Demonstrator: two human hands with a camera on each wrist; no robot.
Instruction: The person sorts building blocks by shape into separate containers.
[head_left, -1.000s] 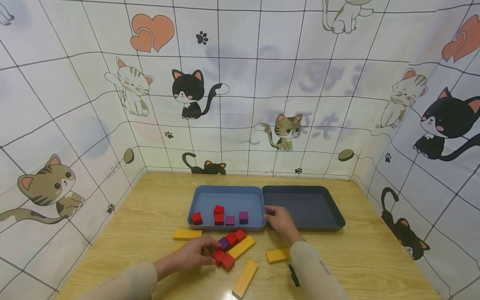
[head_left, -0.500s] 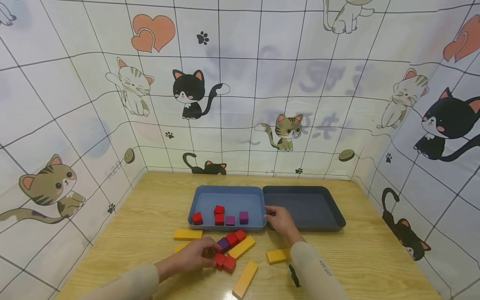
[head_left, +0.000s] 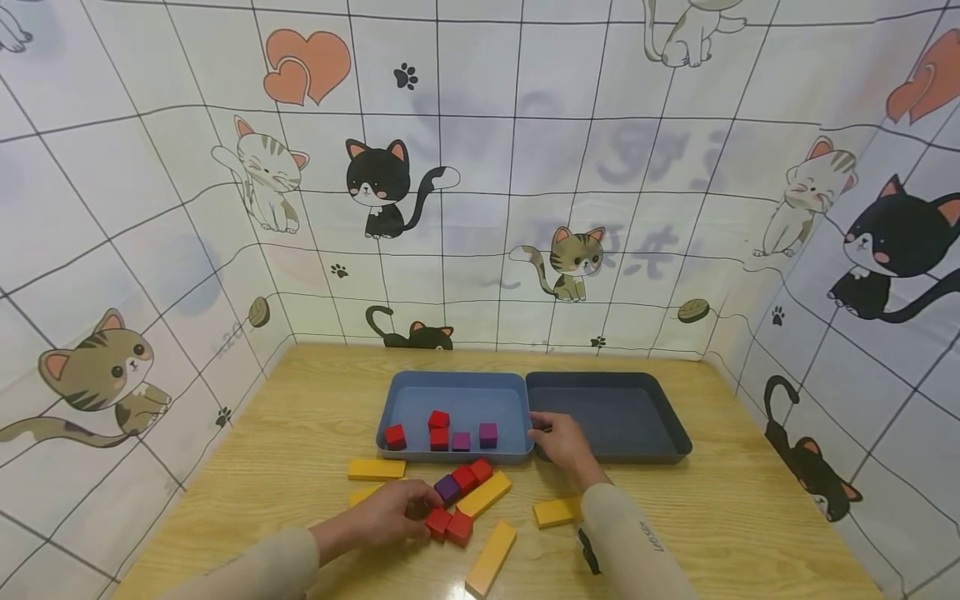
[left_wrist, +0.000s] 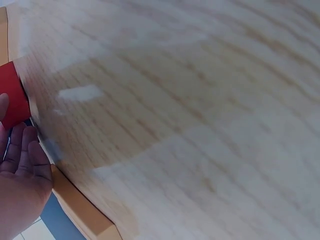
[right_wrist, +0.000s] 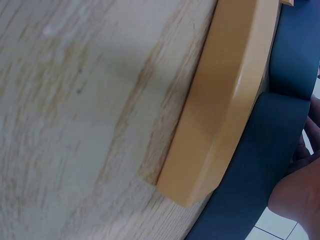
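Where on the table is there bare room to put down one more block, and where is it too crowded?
The dark tray holds nothing. The table is bare left of the light blue tray and right of the dark one. It is crowded before the blue tray, where red cubes and yellow blocks lie by the left hand.

Left hand [head_left: 390, 517] fingertips hidden behind red cube [head_left: 437, 522].

My wooden table [head_left: 315, 417]: light blue tray [head_left: 453, 454] and dark tray [head_left: 660, 454] side by side far centre; yellow blocks [head_left: 491, 558], red cubes [head_left: 459, 527], purple cube [head_left: 447, 487] near me.
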